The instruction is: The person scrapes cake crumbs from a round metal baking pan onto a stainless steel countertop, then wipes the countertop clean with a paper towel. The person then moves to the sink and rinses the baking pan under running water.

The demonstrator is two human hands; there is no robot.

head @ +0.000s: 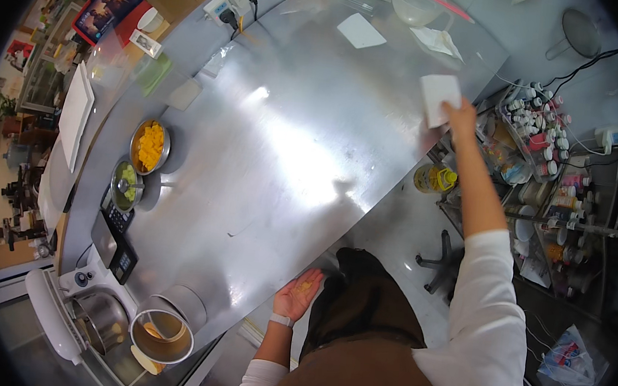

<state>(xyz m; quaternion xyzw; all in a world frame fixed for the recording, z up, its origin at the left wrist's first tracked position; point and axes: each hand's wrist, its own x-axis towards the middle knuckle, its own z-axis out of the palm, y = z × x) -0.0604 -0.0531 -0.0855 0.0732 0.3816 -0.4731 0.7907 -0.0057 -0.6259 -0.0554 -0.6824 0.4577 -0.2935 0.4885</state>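
My right hand (463, 120) grips a white rectangular piece (436, 96), perhaps a folded cloth or paper towel, over the right edge of the stainless steel table (265, 189). Palm up just off the table's front edge, my left hand (294, 297) cups small yellowish crumbs (304, 287). Another white sheet (362, 31) lies flat near the back of the table. To its right are a crumpled white paper (438, 42) and a clear plastic jug (416, 5) with a pink-handled spatula (436, 0) across its rim.
Steel bowls of orange pieces (150, 147) and green pieces (127, 184) stand at left, near a digital scale (114, 244). A stand mixer (54, 313) and round metal tins (161, 340) occupy the lower left. Beyond the right edge are an oil bottle (433, 179) and a cart (541, 218) of small bottles.
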